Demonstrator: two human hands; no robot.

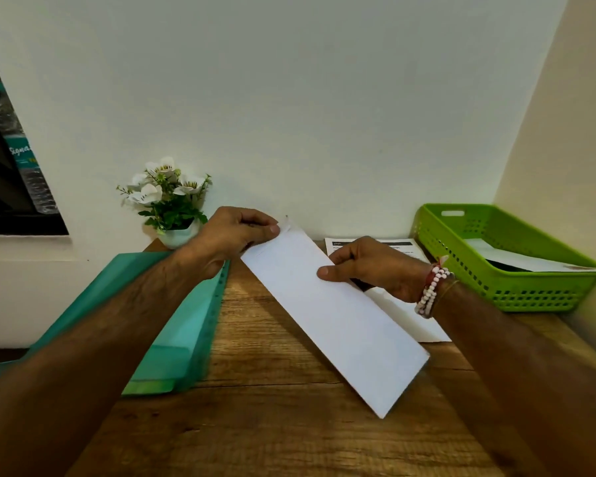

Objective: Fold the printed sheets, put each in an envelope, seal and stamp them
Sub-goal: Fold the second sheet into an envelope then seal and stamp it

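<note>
Both hands grasp a long white envelope [338,321] above a wood-grain desk [272,390]: left hand [231,235] pinching its far flap end, right hand [369,266] clamping its edge. Smooth, thin paper, held only at that far end, could buckle or crease; printed sheets [403,247] lie beyond the right-hand grip.

Both forearms reach in from the bottom corners toward twelve o'clock. The left hand [233,232] is curled, thumb and fingertips pinched together at its two o'clock side. The right hand [375,266], beads at its wrist, grips with thumb pointing to nine o'clock.
</note>
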